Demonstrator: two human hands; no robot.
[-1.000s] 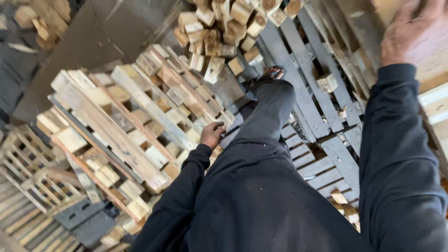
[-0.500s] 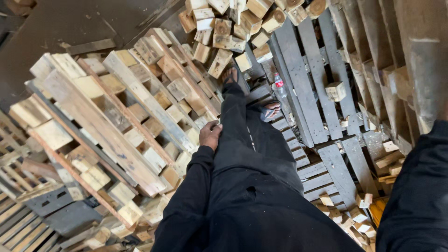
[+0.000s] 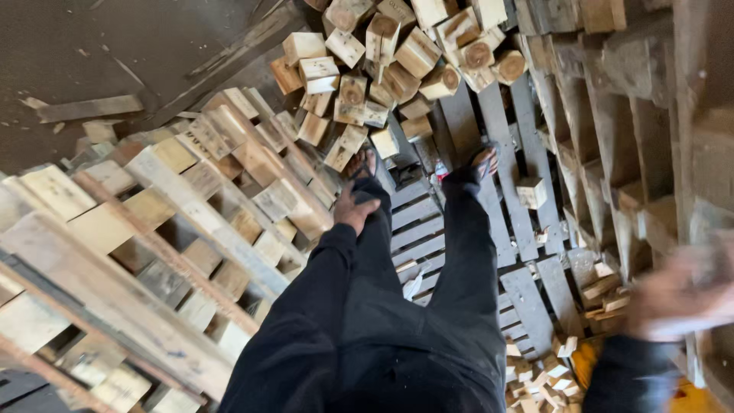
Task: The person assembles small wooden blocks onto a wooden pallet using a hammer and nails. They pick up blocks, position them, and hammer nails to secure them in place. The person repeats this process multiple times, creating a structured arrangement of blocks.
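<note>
Stacked wooden pallets (image 3: 145,252) beside the left hand (image 3: 355,210), fingers curled loosely; right hand (image 3: 680,294) too blurred to tell.

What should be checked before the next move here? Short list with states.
1. Left hand free: ok, it holds nothing and hangs beside the stacked pallets.
2. Right hand free: cannot tell, blurred.
3. Footing: not ok, both feet stand on a slatted grey pallet with gaps.
4. Path ahead: not ok, a pile of wood blocks lies just past the feet.
5. Loose block beside the right foot: not ok, trip risk.
</note>
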